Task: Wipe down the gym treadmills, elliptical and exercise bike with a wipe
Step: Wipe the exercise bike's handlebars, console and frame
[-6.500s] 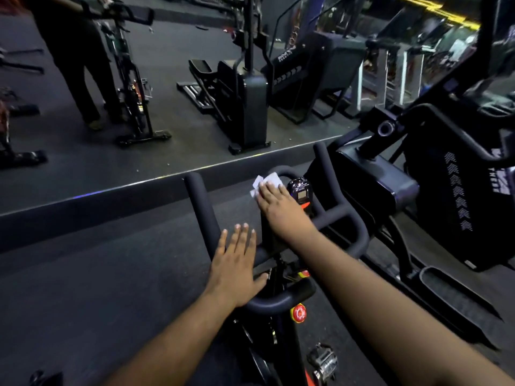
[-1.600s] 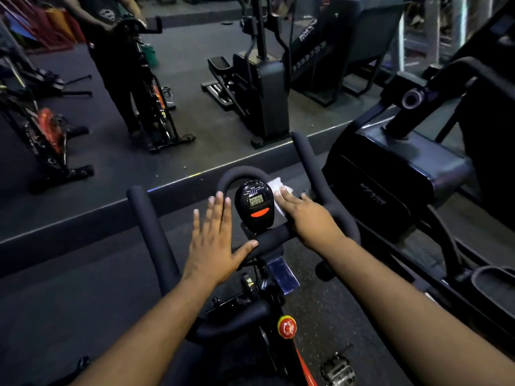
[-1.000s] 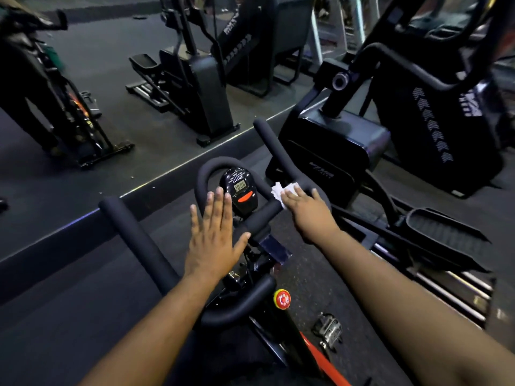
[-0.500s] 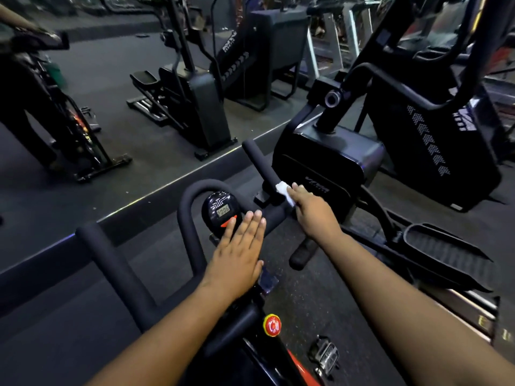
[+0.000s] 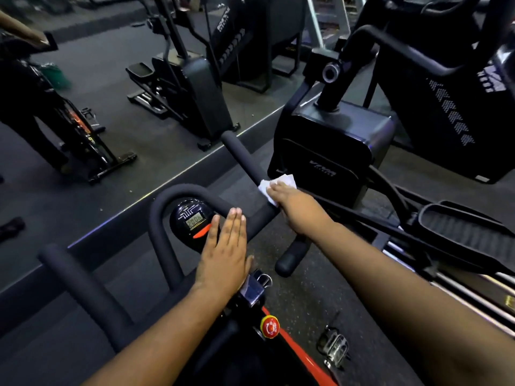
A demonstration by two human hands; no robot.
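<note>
The exercise bike's black foam handlebar (image 5: 164,218) fills the middle, with a round console (image 5: 192,218) showing a small display and an orange button. My left hand (image 5: 223,254) lies flat on the bar's centre just right of the console, fingers straight and together. My right hand (image 5: 295,207) presses a white wipe (image 5: 281,181) onto the right handlebar horn (image 5: 242,160), with its fingers lying along the bar. Part of the wipe sticks out past my fingertips. The left horn (image 5: 83,288) is bare.
A black elliptical (image 5: 334,140) stands close on the right, its foot pedal (image 5: 459,229) low beside my right arm. A floor-level mirror (image 5: 139,121) ahead reflects machines and a standing person. Below are a red knob (image 5: 269,326) and the bike pedal (image 5: 334,346).
My right hand has slid the wipe from beside the console out along the right handlebar horn. My left hand has shifted from left of the console to its right.
</note>
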